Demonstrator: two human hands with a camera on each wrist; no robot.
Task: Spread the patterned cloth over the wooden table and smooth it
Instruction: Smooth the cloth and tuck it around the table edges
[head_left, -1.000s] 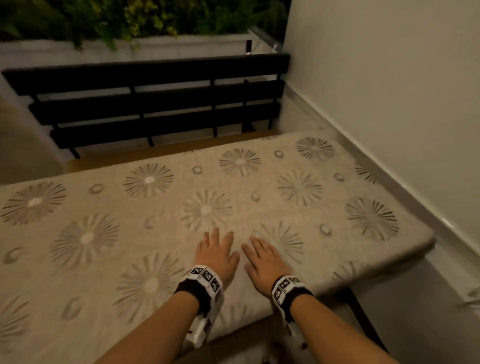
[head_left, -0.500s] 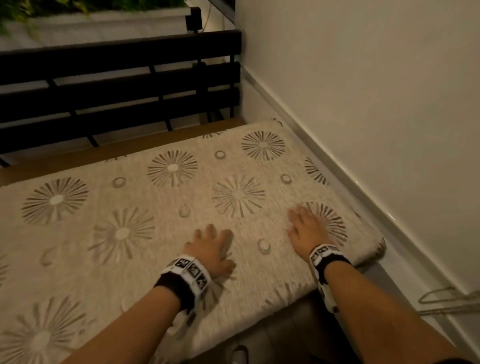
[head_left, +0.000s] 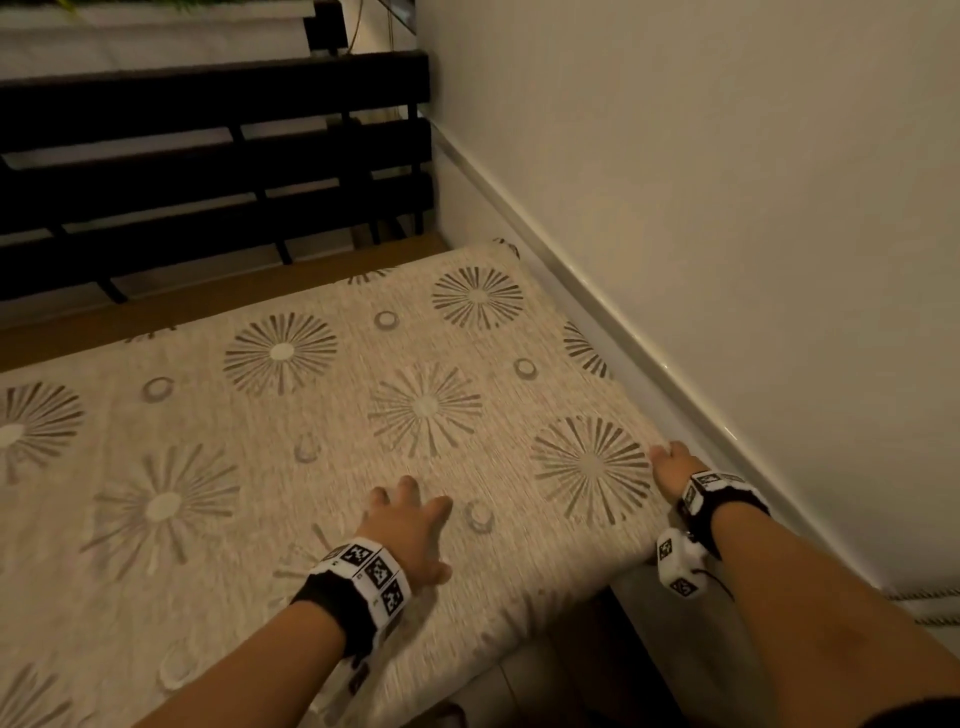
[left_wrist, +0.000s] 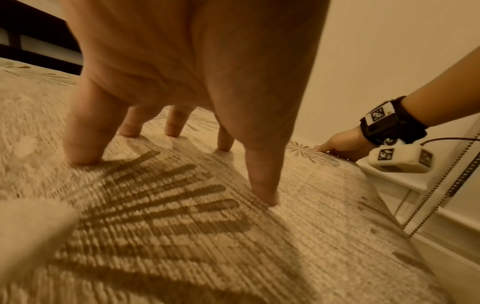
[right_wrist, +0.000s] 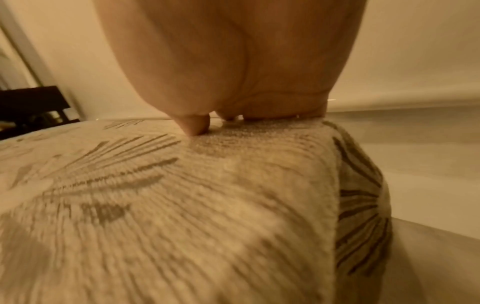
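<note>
Spreading looks basically done: the patterned cloth already covers the desk except a bare wooden strip at the far edge, so I'd guess only smoothing is left. The left hand is spread, fingertips pressing the cloth; the right hand sits at the wall-side edge, fingers mostly hidden, so can't tell its grip. A pale wall runs alongside, with a dark slatted bench behind.

Bench: a dark slatted bench stands behind the far edge — its slats run crosswise.
Wall: a plain pale wall runs along the right side.
Trim: a white ledge follows the wall's foot.
Chain: a beaded chain hangs slantwise beside the wall.
</note>
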